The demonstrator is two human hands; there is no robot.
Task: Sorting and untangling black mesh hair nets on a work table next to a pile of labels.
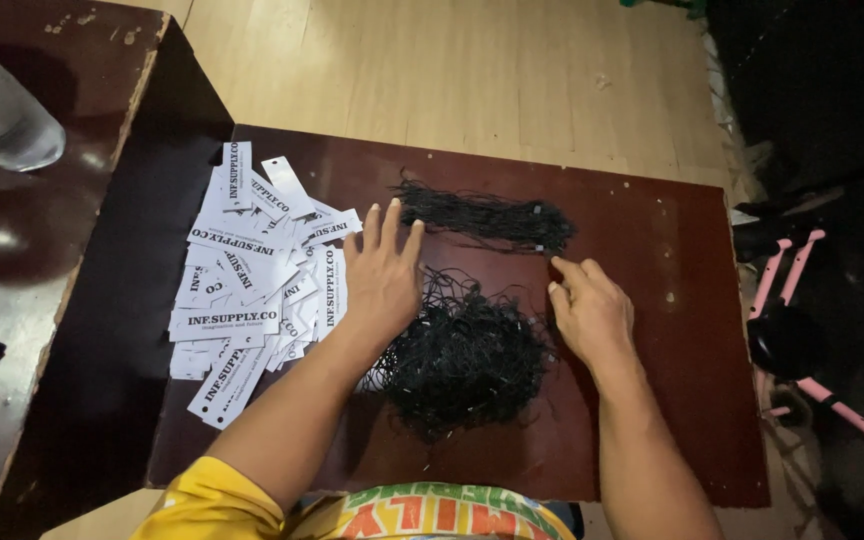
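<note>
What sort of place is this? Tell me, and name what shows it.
Probably a home or small workshop corner set up for hand assembly: a low dark wooden table on a pale wood floor, covered with white paper tags and black string bundles.

Both bare forearms reach forward from the bottom of the view. The left hand [384,270] lies palm down, fingers [392,217] spread and stretched straight ahead, thumb angled out to the right. The right hand [592,312] is also back-up, its fingers loosely curled, the forefinger and thumb pointing forward-left, gripping nothing.
</note>
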